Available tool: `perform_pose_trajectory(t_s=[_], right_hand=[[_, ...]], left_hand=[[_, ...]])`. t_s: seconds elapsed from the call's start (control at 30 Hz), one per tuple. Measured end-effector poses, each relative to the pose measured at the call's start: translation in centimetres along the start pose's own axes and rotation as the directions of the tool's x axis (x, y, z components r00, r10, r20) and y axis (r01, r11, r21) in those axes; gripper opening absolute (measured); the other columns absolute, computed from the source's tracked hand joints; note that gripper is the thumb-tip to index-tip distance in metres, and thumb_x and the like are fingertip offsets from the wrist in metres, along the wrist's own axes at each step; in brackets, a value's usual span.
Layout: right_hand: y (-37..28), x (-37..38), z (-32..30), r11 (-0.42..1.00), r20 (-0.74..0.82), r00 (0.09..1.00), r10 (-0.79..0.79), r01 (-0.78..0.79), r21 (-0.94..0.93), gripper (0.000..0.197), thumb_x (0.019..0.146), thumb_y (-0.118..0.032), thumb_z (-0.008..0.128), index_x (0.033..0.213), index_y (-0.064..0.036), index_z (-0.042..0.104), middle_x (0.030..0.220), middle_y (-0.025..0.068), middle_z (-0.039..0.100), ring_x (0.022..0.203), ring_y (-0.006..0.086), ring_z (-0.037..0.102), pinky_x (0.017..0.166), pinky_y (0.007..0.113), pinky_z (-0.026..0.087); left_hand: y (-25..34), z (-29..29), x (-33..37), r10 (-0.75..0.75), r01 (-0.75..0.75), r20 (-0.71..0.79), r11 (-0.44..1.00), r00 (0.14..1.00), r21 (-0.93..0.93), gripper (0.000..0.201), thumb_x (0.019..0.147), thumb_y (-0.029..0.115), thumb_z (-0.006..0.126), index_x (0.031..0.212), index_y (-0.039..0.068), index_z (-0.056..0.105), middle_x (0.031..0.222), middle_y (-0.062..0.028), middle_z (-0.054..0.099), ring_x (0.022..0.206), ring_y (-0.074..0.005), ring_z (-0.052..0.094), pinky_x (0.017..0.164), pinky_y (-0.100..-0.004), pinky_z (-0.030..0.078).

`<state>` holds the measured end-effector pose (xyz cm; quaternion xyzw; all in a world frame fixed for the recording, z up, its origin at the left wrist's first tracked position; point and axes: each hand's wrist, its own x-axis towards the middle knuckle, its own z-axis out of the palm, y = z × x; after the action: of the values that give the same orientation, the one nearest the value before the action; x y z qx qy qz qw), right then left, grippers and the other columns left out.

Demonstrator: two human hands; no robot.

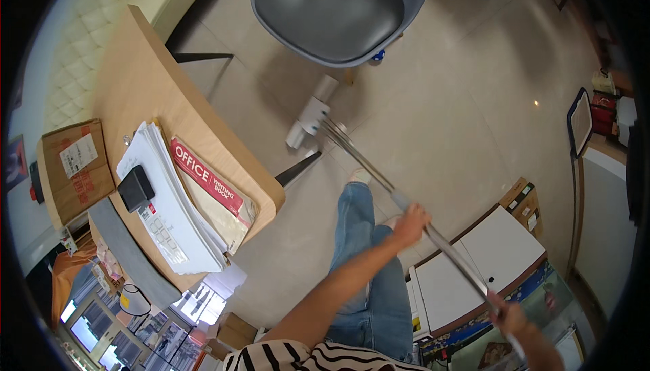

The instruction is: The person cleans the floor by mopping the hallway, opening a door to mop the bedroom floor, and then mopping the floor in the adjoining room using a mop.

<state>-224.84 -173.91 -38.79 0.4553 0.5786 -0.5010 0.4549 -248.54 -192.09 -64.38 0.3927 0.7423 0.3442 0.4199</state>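
On the pale tiled floor, between the grey chair and the wooden table, you have the white head of a mop, near a dark table leg. Its silver pole slants back toward you, passing over the white cabinet at your right. Your hands are apart, both wrapped around the pole: your left hand grips partway along it, your right hand nearer the top end. On the table, at your left, a black object sits on stacked papers, beside a red-and-cream book.
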Motion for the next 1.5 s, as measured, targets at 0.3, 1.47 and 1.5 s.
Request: perform_pose_trajectory(t_s=[0.3,1.47,1.5], right_hand=[[-27.4,20.6,3.7,0.638,0.235,0.849,-0.473,0.514,-0.573,0.055,0.073,-0.013,0.049,0.122,-0.0252,0.026,0.072,0.0170,0.054,0.066,0.0329,0.053,0.060,0.039,0.043],[25.1,-24.2,44.7,0.917,-0.403,0.829,-0.387,0.302,-0.259,0.044,0.071,-0.011,0.050,0.114,-0.0098,0.041,0.054,0.0125,0.047,0.044,0.0267,0.044,0.042,0.034,0.036],[24.3,-25.5,45.2,0.919,-0.408,0.828,-0.384,0.302,-0.253,0.044,0.071,-0.011,0.050,0.114,-0.0098,0.041,0.054,0.0125,0.047,0.044,0.0267,0.044,0.042,0.034,0.036]], left_hand=[[-21.9,-16.9,2.2,-0.096,0.313,-0.677,0.927,0.729,0.205,0.012,0.065,0.002,0.047,0.076,0.004,0.052,0.096,-0.0163,0.047,0.095,-0.0323,0.042,0.079,-0.0362,0.035],[3.2,25.6,-41.9,0.248,-0.412,0.654,0.905,0.715,0.107,0.010,0.061,0.009,0.054,0.071,0.007,0.051,0.078,-0.0099,0.047,0.081,-0.0261,0.044,0.063,-0.0345,0.044],[2.8,26.1,-43.5,0.284,-0.477,0.713,0.875,0.641,0.080,0.011,0.061,0.009,0.055,0.072,0.007,0.051,0.077,-0.0085,0.047,0.081,-0.0252,0.045,0.063,-0.0344,0.044]])
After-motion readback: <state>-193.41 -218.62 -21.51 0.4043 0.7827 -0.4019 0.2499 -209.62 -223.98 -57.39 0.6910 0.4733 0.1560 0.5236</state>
